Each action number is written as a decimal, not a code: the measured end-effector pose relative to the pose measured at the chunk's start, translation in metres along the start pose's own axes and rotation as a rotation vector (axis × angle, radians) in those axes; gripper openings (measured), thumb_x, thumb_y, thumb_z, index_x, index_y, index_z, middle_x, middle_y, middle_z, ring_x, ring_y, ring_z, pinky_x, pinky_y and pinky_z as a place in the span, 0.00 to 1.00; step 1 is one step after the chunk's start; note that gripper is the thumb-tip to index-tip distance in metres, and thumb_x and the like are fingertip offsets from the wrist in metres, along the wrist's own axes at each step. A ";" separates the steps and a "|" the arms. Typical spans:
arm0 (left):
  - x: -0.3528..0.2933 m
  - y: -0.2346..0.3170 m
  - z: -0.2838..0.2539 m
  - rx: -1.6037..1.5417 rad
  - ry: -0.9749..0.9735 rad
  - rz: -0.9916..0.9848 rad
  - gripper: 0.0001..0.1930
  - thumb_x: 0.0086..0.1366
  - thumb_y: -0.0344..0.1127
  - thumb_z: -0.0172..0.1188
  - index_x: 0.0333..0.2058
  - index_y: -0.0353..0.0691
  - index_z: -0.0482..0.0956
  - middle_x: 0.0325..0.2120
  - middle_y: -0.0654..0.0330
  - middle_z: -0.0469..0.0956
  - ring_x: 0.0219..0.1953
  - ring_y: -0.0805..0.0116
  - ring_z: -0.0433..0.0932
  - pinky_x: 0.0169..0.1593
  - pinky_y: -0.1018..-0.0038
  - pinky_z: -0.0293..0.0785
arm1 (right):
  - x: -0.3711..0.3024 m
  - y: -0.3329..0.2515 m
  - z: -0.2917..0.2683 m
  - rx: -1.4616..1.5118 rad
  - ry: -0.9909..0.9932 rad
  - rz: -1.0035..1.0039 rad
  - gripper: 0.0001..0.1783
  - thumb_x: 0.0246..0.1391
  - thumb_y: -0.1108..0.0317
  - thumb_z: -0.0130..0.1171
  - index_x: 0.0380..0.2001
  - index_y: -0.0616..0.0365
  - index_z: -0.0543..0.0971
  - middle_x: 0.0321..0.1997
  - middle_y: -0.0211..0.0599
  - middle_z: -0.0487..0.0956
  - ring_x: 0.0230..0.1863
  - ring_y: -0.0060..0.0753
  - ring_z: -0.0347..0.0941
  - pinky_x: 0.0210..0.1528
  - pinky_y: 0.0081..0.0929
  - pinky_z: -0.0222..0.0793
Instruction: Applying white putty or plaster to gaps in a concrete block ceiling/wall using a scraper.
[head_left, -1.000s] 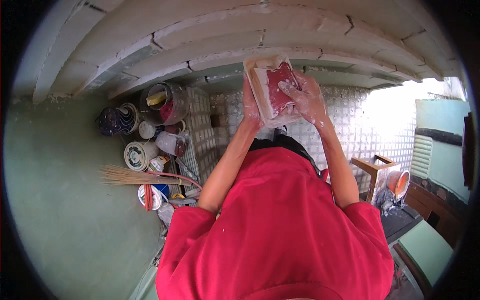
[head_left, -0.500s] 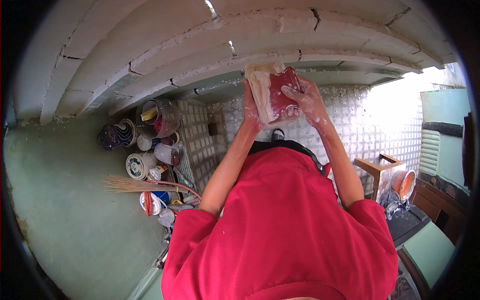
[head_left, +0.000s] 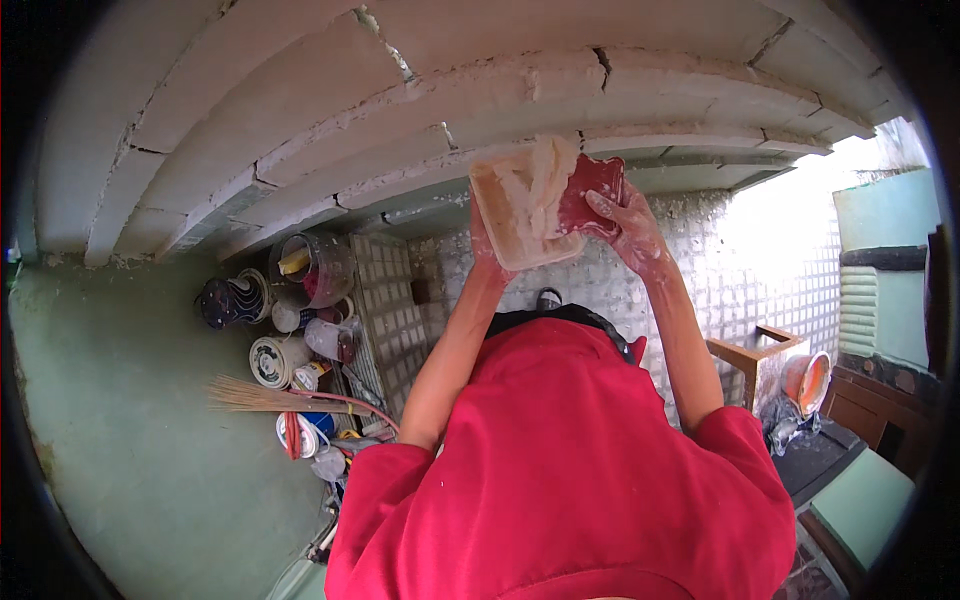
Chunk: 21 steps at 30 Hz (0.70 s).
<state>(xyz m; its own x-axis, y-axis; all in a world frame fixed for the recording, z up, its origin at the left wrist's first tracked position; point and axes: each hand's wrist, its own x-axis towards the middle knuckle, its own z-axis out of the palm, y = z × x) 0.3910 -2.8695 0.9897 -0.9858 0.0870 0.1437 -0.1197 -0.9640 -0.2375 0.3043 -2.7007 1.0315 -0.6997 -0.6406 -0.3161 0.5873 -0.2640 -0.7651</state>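
A stepped plaster ceiling moulding [head_left: 420,110] fills the upper part of the view, above a green wall [head_left: 130,430] and a tiled wall [head_left: 740,270]. The person in a red shirt [head_left: 570,480] raises both arms. Between the hands, just below the moulding, sits a red-backed board [head_left: 545,200] loaded with pale plaster. The left hand [head_left: 484,245] supports its lower left edge from behind, its fingers hidden. The right hand [head_left: 630,225], smeared white, grips the board's right side. Paint cans [head_left: 290,310] and a broom [head_left: 260,397] sit below left.

Soft daylight is admitted from a blown-out opening [head_left: 790,210] at right, and straight edges are bent toward the dark fisheye rim.
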 end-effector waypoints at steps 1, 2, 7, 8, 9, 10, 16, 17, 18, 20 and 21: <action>0.005 0.000 0.003 -0.136 0.032 -0.001 0.50 0.55 0.68 0.53 0.68 0.43 0.50 0.69 0.61 0.52 0.68 0.62 0.52 0.67 0.58 0.47 | 0.001 -0.001 -0.002 0.001 0.003 -0.004 0.15 0.59 0.72 0.59 0.48 0.62 0.74 0.43 0.35 0.81 0.38 0.26 0.80 0.38 0.25 0.80; 0.009 0.001 0.005 -0.273 0.065 -0.003 0.47 0.57 0.69 0.50 0.68 0.46 0.51 0.69 0.61 0.51 0.69 0.63 0.51 0.67 0.56 0.48 | 0.004 -0.001 -0.005 0.000 -0.014 -0.027 0.15 0.59 0.72 0.59 0.48 0.62 0.74 0.43 0.36 0.81 0.39 0.27 0.81 0.39 0.26 0.80; 0.013 -0.003 0.008 -0.369 0.124 -0.002 0.40 0.64 0.69 0.41 0.68 0.52 0.53 0.70 0.61 0.50 0.71 0.64 0.48 0.66 0.49 0.52 | 0.004 0.005 -0.016 0.018 -0.006 -0.088 0.15 0.59 0.73 0.59 0.49 0.63 0.73 0.44 0.37 0.81 0.39 0.28 0.80 0.39 0.27 0.80; 0.011 -0.006 0.005 -0.063 0.078 -0.007 0.40 0.64 0.69 0.40 0.68 0.51 0.53 0.70 0.61 0.50 0.71 0.63 0.48 0.66 0.49 0.53 | 0.003 0.006 -0.017 0.004 -0.008 -0.121 0.15 0.59 0.73 0.59 0.49 0.64 0.73 0.44 0.37 0.81 0.40 0.27 0.80 0.40 0.26 0.80; 0.011 -0.005 -0.001 -0.061 0.079 -0.006 0.40 0.64 0.69 0.40 0.68 0.51 0.53 0.70 0.61 0.50 0.71 0.63 0.48 0.66 0.49 0.53 | 0.001 0.007 -0.017 -0.009 -0.009 -0.153 0.15 0.59 0.73 0.59 0.49 0.64 0.74 0.44 0.37 0.81 0.40 0.27 0.80 0.40 0.26 0.80; 0.014 -0.002 -0.006 0.382 0.049 0.027 0.40 0.64 0.69 0.40 0.68 0.51 0.53 0.69 0.61 0.51 0.71 0.63 0.48 0.67 0.50 0.52 | 0.000 0.006 -0.016 -0.008 -0.010 -0.154 0.15 0.59 0.73 0.59 0.49 0.64 0.74 0.44 0.37 0.81 0.40 0.27 0.80 0.40 0.26 0.80; 0.013 -0.007 -0.012 1.684 0.030 0.212 0.41 0.64 0.69 0.41 0.68 0.51 0.52 0.68 0.60 0.54 0.70 0.61 0.50 0.68 0.55 0.50 | -0.005 0.006 -0.019 -0.130 0.029 -0.174 0.14 0.59 0.73 0.59 0.48 0.63 0.75 0.44 0.35 0.81 0.41 0.25 0.79 0.42 0.26 0.78; 0.016 -0.008 -0.009 1.730 0.031 0.214 0.41 0.64 0.69 0.42 0.68 0.50 0.52 0.68 0.60 0.55 0.70 0.61 0.51 0.69 0.56 0.49 | -0.003 0.005 -0.018 -0.124 0.042 -0.182 0.14 0.59 0.73 0.59 0.48 0.63 0.75 0.44 0.35 0.81 0.41 0.24 0.79 0.42 0.26 0.78; 0.019 -0.007 -0.006 1.776 0.033 0.214 0.41 0.64 0.68 0.42 0.68 0.50 0.52 0.67 0.59 0.55 0.69 0.60 0.52 0.69 0.57 0.48 | -0.003 0.004 -0.017 -0.118 0.056 -0.189 0.14 0.59 0.72 0.59 0.48 0.63 0.75 0.44 0.35 0.81 0.41 0.24 0.78 0.42 0.25 0.77; 0.022 -0.003 -0.005 1.870 0.038 0.218 0.41 0.64 0.67 0.43 0.68 0.49 0.51 0.66 0.59 0.57 0.67 0.59 0.55 0.69 0.59 0.47 | -0.002 0.001 -0.010 -0.130 0.076 -0.207 0.14 0.59 0.71 0.59 0.48 0.63 0.75 0.44 0.34 0.81 0.41 0.24 0.78 0.42 0.25 0.77; 0.022 0.001 -0.007 1.869 0.040 0.219 0.41 0.64 0.67 0.43 0.68 0.49 0.51 0.66 0.59 0.57 0.67 0.59 0.55 0.69 0.59 0.47 | -0.002 0.001 -0.007 -0.142 0.097 -0.227 0.15 0.59 0.71 0.59 0.48 0.63 0.75 0.43 0.34 0.81 0.40 0.24 0.79 0.42 0.25 0.77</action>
<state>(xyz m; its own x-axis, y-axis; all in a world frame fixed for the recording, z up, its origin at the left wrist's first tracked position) 0.3682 -2.8667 0.9856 -0.9690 -0.0807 0.2335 0.2301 0.0487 0.9719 0.3032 -2.6945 1.0279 -0.8467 -0.5027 -0.1744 0.3528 -0.2851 -0.8912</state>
